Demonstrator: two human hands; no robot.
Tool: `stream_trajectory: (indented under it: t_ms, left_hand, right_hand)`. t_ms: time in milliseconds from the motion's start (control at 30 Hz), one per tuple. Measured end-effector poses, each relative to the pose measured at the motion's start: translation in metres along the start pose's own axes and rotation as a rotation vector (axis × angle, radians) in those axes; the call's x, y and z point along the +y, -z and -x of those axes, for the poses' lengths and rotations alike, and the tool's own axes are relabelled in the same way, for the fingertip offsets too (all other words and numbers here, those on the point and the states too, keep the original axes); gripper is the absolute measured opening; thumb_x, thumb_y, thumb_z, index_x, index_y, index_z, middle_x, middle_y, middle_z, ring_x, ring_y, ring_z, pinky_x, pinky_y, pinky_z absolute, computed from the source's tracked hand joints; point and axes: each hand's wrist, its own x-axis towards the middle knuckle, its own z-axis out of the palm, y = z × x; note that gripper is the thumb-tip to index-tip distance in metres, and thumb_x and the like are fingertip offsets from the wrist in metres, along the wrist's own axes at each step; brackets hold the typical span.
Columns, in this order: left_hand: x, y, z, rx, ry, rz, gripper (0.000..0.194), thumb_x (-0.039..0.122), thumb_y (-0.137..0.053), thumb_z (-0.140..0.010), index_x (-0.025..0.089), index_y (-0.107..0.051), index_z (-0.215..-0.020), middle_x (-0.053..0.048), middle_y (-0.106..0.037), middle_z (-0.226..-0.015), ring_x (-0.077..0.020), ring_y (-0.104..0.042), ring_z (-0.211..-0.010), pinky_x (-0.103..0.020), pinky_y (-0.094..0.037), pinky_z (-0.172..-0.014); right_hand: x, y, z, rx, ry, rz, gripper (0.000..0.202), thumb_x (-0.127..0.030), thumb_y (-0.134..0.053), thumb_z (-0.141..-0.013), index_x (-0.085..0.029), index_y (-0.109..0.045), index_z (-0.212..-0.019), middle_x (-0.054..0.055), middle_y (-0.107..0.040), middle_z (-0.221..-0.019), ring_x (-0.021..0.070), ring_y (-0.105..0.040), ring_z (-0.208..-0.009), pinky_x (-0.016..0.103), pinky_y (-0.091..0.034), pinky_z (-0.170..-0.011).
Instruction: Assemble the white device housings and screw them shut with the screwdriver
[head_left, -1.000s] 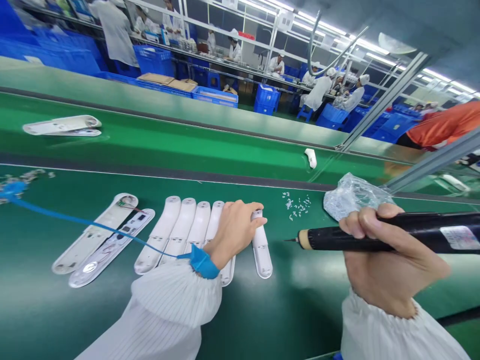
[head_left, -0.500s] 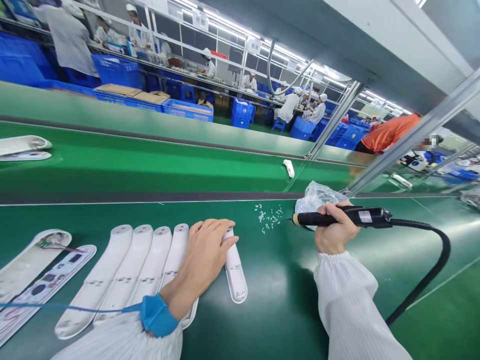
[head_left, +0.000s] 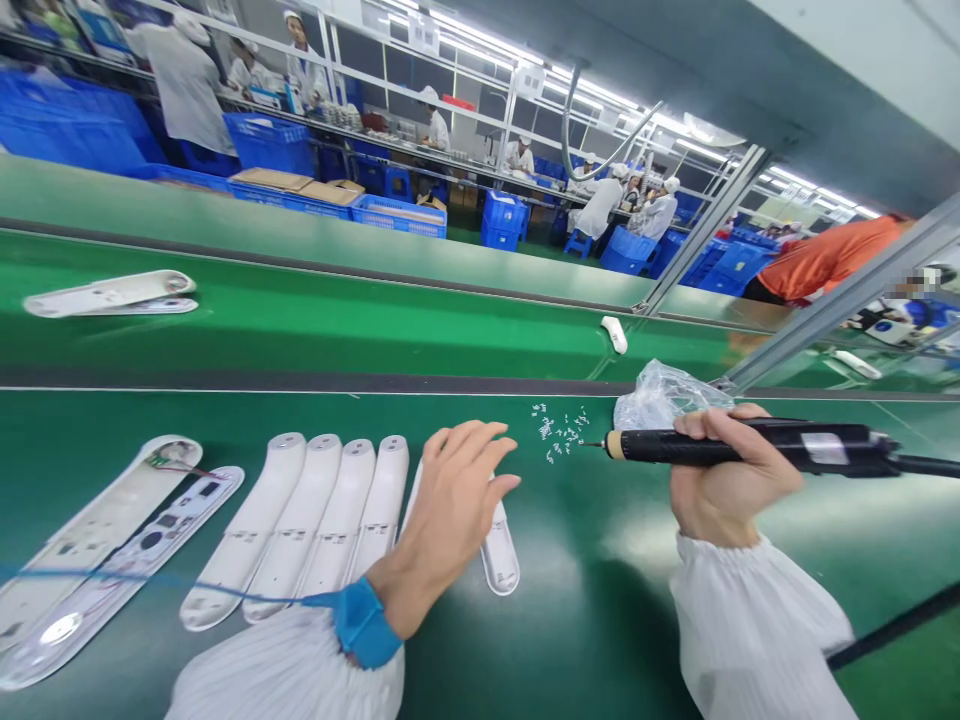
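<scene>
My left hand (head_left: 457,500), with a blue strap (head_left: 366,622) at its wrist, hovers with spread fingers over the right end of a row of white curved casings (head_left: 281,500). One casing (head_left: 500,555) is partly hidden beneath it. In my right hand (head_left: 731,480) is a black electric screwdriver (head_left: 780,446), held level with its bit pointing left. Small screws (head_left: 562,432) are scattered on the green table just beyond the bit. At the left lies an opened casing: a white shell (head_left: 97,530) beside a half with electronics and wires (head_left: 150,560).
A clear plastic bag (head_left: 660,395) lies behind the screwdriver. Across a dark rail, the green belt (head_left: 375,320) carries a casing pair (head_left: 112,294) and a small white piece (head_left: 615,335). A metal post (head_left: 705,230) rises behind. People and blue crates are in the background.
My left hand has lifted off the rightmost casing, its fingers spreading. My right hand with the screwdriver has shifted right. The view has turned, and the casing pair on the belt shows farther right.
</scene>
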Motion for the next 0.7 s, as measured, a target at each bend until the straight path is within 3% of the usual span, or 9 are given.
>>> stream_trajectory:
  t_ms: [233, 300, 467, 700]
  left_hand:
    - [0.023, -0.005, 0.009, -0.039, -0.152, 0.147, 0.021, 0.019, -0.060, -0.097, 0.024, -0.063, -0.117, -0.003, -0.064, -0.134, -0.0231, -0.052, -0.127, -0.043, -0.032, -0.103]
    - [0.024, -0.006, 0.009, -0.013, -0.172, 0.170, 0.011, 0.019, -0.057, -0.099, 0.022, -0.065, -0.106, -0.001, -0.069, -0.123, -0.0207, -0.056, -0.119, -0.042, -0.032, -0.101]
    - [0.025, -0.006, 0.009, 0.035, -0.167, 0.193, 0.017, 0.021, -0.055, -0.101, 0.019, -0.065, -0.087, 0.002, -0.072, -0.088, -0.0159, -0.062, -0.093, -0.040, -0.033, -0.096]
    - [0.026, -0.006, 0.009, 0.143, -0.260, -0.062, 0.022, 0.021, -0.056, -0.100, 0.017, -0.061, -0.078, 0.000, -0.067, -0.075, -0.0166, -0.060, -0.076, -0.040, -0.040, -0.087]
  right_hand:
    - [-0.045, -0.025, 0.052, 0.059, -0.261, -0.007, 0.015, -0.008, -0.056, -0.065, -0.019, -0.047, -0.069, -0.004, -0.031, -0.056, 0.0098, -0.035, -0.051, 0.022, -0.038, -0.051]
    - [-0.047, -0.028, 0.057, 0.061, -0.287, -0.012, 0.014, -0.008, -0.056, -0.064, -0.019, -0.048, -0.069, -0.003, -0.031, -0.057, 0.0099, -0.034, -0.052, 0.022, -0.038, -0.051]
    - [-0.047, -0.026, 0.061, 0.025, -0.287, -0.032, 0.014, -0.009, -0.055, -0.065, -0.019, -0.049, -0.071, -0.004, -0.030, -0.057, 0.0098, -0.034, -0.052, 0.021, -0.039, -0.052]
    - [-0.047, -0.028, 0.067, 0.030, -0.260, 0.006, 0.012, -0.010, -0.055, -0.066, -0.020, -0.050, -0.071, -0.004, -0.031, -0.059, 0.0097, -0.036, -0.052, 0.022, -0.041, -0.053]
